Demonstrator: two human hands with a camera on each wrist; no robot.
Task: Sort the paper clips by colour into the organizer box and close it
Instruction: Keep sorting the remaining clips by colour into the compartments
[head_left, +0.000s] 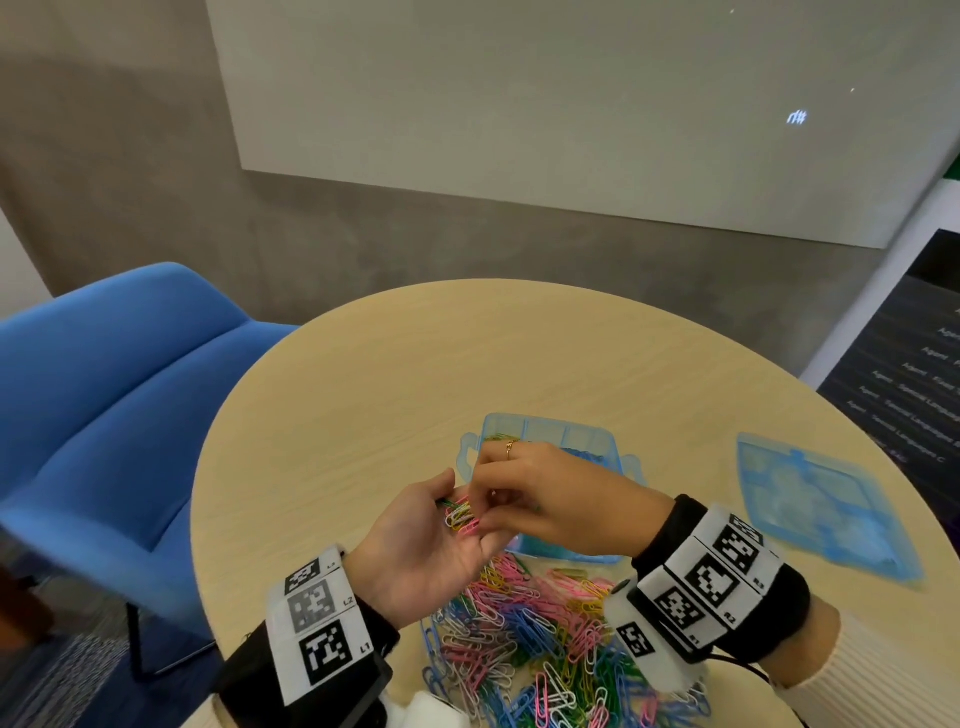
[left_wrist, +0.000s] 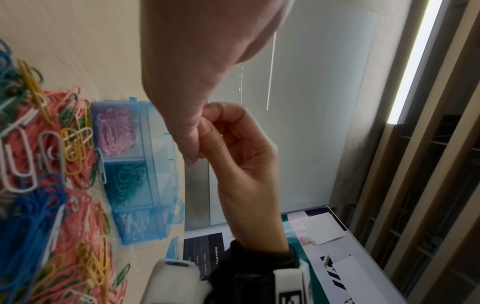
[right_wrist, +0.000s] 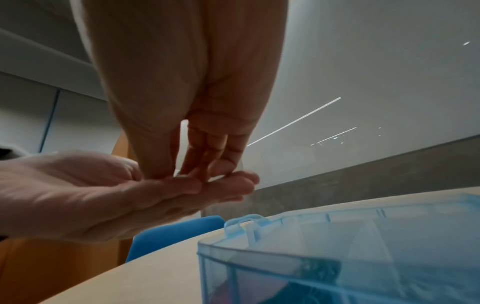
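My left hand (head_left: 436, 540) lies palm up above the table, carrying a small bunch of yellow, pink, white and green paper clips (head_left: 460, 514) on its flat fingers (right_wrist: 182, 189). My right hand (head_left: 485, 501) reaches into that palm, and its thumb and fingertips (right_wrist: 166, 168) pinch at the bunch. Just behind both hands stands the open blue organizer box (head_left: 550, 431). Pink, green and white clips sit in separate compartments of the box (left_wrist: 145, 185). Its lid (head_left: 821, 509) lies apart to the right. A large mixed pile of clips (head_left: 540, 639) covers the near table.
The round wooden table (head_left: 415, 364) has bare surface beyond and left of the box. A blue chair (head_left: 104, 415) stands to the left. To the right of the table there is a dark printed board (head_left: 909, 364), and a grey wall rises behind.
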